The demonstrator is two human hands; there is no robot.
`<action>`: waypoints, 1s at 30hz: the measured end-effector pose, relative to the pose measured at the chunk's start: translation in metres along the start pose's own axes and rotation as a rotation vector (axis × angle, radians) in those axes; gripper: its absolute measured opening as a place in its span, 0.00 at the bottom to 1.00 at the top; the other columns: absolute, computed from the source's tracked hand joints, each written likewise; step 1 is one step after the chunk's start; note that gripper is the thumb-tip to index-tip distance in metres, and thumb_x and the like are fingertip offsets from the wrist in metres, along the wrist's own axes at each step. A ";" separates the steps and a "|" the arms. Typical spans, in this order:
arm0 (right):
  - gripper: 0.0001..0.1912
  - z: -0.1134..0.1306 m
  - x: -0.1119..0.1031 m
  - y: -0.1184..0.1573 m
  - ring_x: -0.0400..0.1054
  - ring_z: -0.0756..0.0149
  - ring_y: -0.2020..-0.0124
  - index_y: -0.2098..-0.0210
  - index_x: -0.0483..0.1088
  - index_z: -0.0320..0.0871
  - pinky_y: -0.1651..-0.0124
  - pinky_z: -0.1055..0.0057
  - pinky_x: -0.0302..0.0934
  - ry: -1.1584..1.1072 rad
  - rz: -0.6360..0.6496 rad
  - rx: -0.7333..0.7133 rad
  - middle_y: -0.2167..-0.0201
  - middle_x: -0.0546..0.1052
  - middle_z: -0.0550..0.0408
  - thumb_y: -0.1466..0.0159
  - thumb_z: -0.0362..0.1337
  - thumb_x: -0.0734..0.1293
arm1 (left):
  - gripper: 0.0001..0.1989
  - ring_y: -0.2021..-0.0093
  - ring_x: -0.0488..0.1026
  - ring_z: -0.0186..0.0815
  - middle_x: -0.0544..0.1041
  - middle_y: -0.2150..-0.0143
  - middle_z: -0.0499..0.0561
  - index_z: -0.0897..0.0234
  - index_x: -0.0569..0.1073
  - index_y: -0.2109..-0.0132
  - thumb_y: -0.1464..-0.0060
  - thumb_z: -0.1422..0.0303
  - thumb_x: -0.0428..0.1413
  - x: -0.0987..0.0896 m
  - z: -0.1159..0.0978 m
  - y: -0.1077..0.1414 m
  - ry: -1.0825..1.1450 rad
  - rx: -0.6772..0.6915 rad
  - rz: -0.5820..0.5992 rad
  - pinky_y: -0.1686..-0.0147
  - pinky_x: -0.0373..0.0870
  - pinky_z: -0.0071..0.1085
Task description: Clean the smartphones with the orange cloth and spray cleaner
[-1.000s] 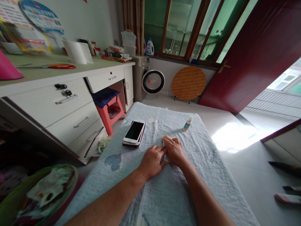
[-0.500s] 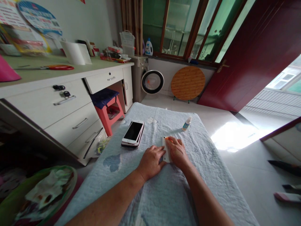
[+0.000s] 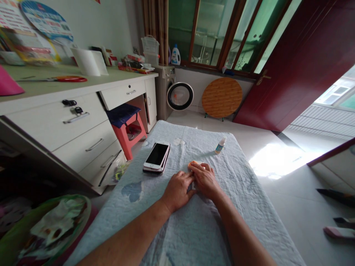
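My left hand (image 3: 177, 191) lies on the blue cloth and holds the near left side of a white phone, its fingers bent and touching the right hand. Most of the phone is hidden under both hands. My right hand (image 3: 204, 180) lies across it, the fingers pressing a small orange wiping pad (image 3: 192, 163) against its far end. Left of the hands, a white phone with a black screen (image 3: 157, 155) rests on top of another dark-edged phone or case (image 3: 155, 171). A small spray bottle (image 3: 220, 146) with a clear cap stands upright beyond my right hand.
A quilted blue cloth (image 3: 235, 221) covers the table under my hands. On the left stand a white drawer desk (image 3: 83, 136), a red stool (image 3: 126, 142) and a bin with crumpled tissues (image 3: 85, 210). Behind are a washing machine with its door open (image 3: 191, 98) and a round wooden tabletop (image 3: 222, 96).
My right hand has slid left with the orange pad, across the phone's far end, and now covers more of the phone. My left hand has stayed in place.
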State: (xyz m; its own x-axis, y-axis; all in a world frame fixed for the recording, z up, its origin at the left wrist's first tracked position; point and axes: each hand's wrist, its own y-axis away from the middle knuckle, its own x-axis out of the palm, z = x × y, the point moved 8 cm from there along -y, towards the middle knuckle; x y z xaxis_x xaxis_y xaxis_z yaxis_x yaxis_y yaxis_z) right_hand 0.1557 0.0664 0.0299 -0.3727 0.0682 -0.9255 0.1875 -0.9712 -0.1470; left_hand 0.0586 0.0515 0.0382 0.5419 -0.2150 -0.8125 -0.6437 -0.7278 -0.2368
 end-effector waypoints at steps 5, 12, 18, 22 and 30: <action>0.21 -0.006 -0.003 -0.004 0.53 0.57 0.41 0.41 0.62 0.51 0.45 0.60 0.49 0.043 0.029 0.052 0.38 0.63 0.58 0.30 0.40 0.51 | 0.18 0.51 0.67 0.43 0.74 0.48 0.49 0.58 0.71 0.49 0.49 0.66 0.60 0.002 0.001 0.000 0.001 -0.006 -0.002 0.48 0.64 0.40; 0.20 -0.016 -0.007 0.001 0.59 0.58 0.50 0.43 0.63 0.52 0.51 0.63 0.53 0.152 -0.029 0.193 0.39 0.64 0.56 0.31 0.38 0.52 | 0.21 0.48 0.66 0.44 0.72 0.44 0.52 0.61 0.72 0.48 0.49 0.64 0.61 0.004 0.005 0.000 -0.019 -0.016 -0.008 0.47 0.64 0.41; 0.20 -0.029 -0.007 0.002 0.63 0.65 0.57 0.48 0.67 0.44 0.50 0.69 0.51 0.120 -0.065 0.198 0.43 0.67 0.53 0.35 0.29 0.52 | 0.20 0.49 0.67 0.44 0.72 0.44 0.52 0.61 0.72 0.48 0.49 0.64 0.60 0.003 0.005 0.001 -0.012 -0.022 -0.015 0.47 0.64 0.40; 0.21 -0.042 -0.004 -0.001 0.65 0.66 0.55 0.50 0.68 0.40 0.49 0.71 0.51 0.050 -0.081 0.235 0.46 0.71 0.50 0.37 0.26 0.52 | 0.19 0.49 0.67 0.44 0.72 0.44 0.51 0.60 0.73 0.49 0.49 0.64 0.60 0.002 0.004 0.001 -0.007 -0.031 -0.020 0.47 0.64 0.40; 0.16 -0.038 -0.015 0.007 0.67 0.65 0.58 0.59 0.74 0.41 0.52 0.71 0.53 0.055 -0.043 0.236 0.59 0.76 0.50 0.36 0.30 0.55 | 0.20 0.49 0.67 0.44 0.71 0.42 0.51 0.60 0.72 0.48 0.48 0.62 0.60 0.002 0.005 0.001 -0.023 -0.028 -0.006 0.48 0.64 0.40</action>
State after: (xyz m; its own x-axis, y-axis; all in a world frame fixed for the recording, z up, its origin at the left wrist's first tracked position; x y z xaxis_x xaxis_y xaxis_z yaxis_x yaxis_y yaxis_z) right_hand 0.1968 0.0675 0.0296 -0.3240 0.1163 -0.9389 -0.0472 -0.9932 -0.1067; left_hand 0.0568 0.0534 0.0340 0.5330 -0.1963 -0.8230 -0.6250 -0.7470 -0.2265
